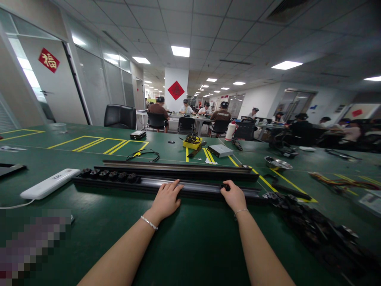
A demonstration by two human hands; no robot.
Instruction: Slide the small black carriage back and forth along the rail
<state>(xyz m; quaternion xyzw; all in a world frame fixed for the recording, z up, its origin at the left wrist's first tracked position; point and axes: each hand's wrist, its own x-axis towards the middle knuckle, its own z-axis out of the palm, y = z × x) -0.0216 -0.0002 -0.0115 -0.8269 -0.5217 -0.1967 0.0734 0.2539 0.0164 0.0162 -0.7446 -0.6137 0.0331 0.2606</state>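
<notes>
A long black channel-shaped rail (193,187) lies across the green table in front of me. Several small black parts with metallic tops (113,176) sit in a row in its left end. Resting on the rail's middle with fingers stretched out is my left hand (167,200). My right hand (235,197) is closed over the right part of the channel, pinching a small black part (226,186) mostly hidden by the fingers. Just behind lies a second long dark rail (178,169), parallel to the first.
A white power strip (50,184) lies at the left. On the right are a heap of black parts (321,230), a metal bowl (278,163) and coloured wires (342,180). Farther back stand a grey box (220,150), a yellow tray (192,142) with cables and a white bottle (230,131).
</notes>
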